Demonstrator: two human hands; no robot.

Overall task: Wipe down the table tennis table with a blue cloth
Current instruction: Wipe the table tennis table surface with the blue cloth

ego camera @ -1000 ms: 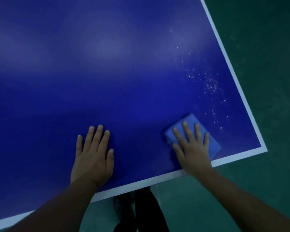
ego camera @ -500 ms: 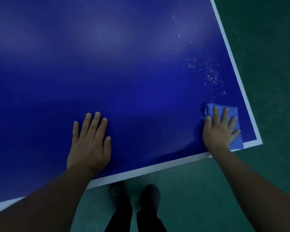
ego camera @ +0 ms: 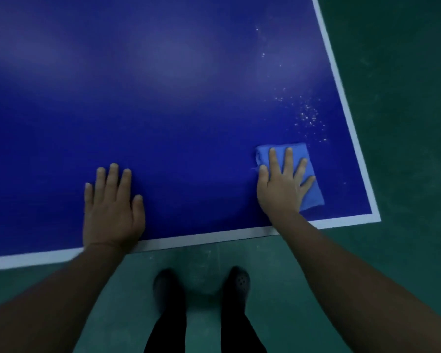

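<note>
1. Head view, the hands: the right hand [ego camera: 280,189] lies flat with fingers spread and straight on the folded blue cloth [ego camera: 309,184], pressing it to the tabletop [ego camera: 163,110] and not gripping it. The left hand [ego camera: 112,207] rests palm-down, fingers straight, on the bare blue surface near the near edge, holding nothing.

2. Head view, the cloth: it sits close to the near right corner, just inside the white border line [ego camera: 354,133], with part of it showing beyond the fingers on the right.

3. Head view, the risks, as I judge them:
   - The pale specks [ego camera: 308,118] lie just beyond the cloth. A stroke toward the corner could sweep them over the edge onto the green floor [ego camera: 405,98]; a light stroke could merely smear or scatter them.
   - With only a flat palm on it, the cloth could bunch, unfold or slide out from under the hand, especially near the edge, where it could drop off.
   - The person leans on the left hand, so a slip on the smooth surface could upset the stroke.

4. Head view, the surroundings: the person's dark shoes [ego camera: 237,281] stand on the floor below the near edge. Nothing lies between the cloth and the specks. The wide remainder of the tabletop reaches off to the left and away, with soft light patches; whether it is already wiped I cannot tell.
</note>
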